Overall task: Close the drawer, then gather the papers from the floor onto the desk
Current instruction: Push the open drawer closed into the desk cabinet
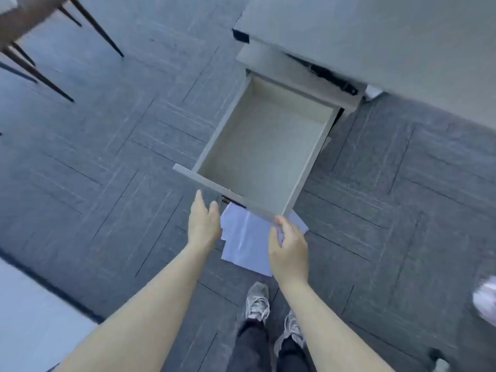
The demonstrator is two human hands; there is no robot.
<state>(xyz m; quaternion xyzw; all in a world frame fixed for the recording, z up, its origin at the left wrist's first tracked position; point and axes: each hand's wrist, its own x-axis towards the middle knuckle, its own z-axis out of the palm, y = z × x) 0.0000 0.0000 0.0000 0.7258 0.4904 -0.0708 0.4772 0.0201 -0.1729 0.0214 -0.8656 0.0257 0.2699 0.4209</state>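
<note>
A grey drawer (264, 146) stands pulled far out from the cabinet under the desk (375, 36), and nothing lies inside it. White papers (245, 238) lie on the carpet below the drawer's front panel, partly hidden by it and by my hands. My left hand (202, 222) is open, fingers stretched toward the front panel's edge, just short of it. My right hand (288, 247) is open too, with its fingertips at the panel's near right corner; I cannot tell if they touch.
Dark chair legs (53, 49) stand at the upper left. Another white sheet (373, 92) peeks out under the desk at right. My feet in grey sneakers (257, 302) stand just behind the papers. Someone else's white shoe (485, 299) shows at the right edge.
</note>
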